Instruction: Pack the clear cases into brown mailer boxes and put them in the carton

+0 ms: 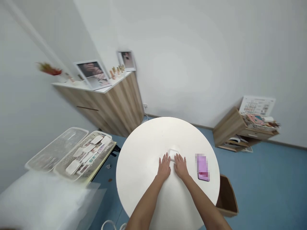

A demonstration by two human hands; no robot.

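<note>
A small white rectangular item, like a flat box or case, lies on the round white table. My left hand rests palm down at its near left corner, fingers stretched forward. On the other side, my right hand lies in the same way, its fingers at the item's right edge. Neither hand is wrapped around it; the fingertips seem to touch it or lie just beside it. To the right of my right hand is a purple, pixelated flat object with a dark lower edge.
Left of the table stand two plastic baskets, one holding small packets, the other clear bags. A wooden counter carries framed pictures and small bottles. A brown bin sits by the table's right edge, with a low shelf behind.
</note>
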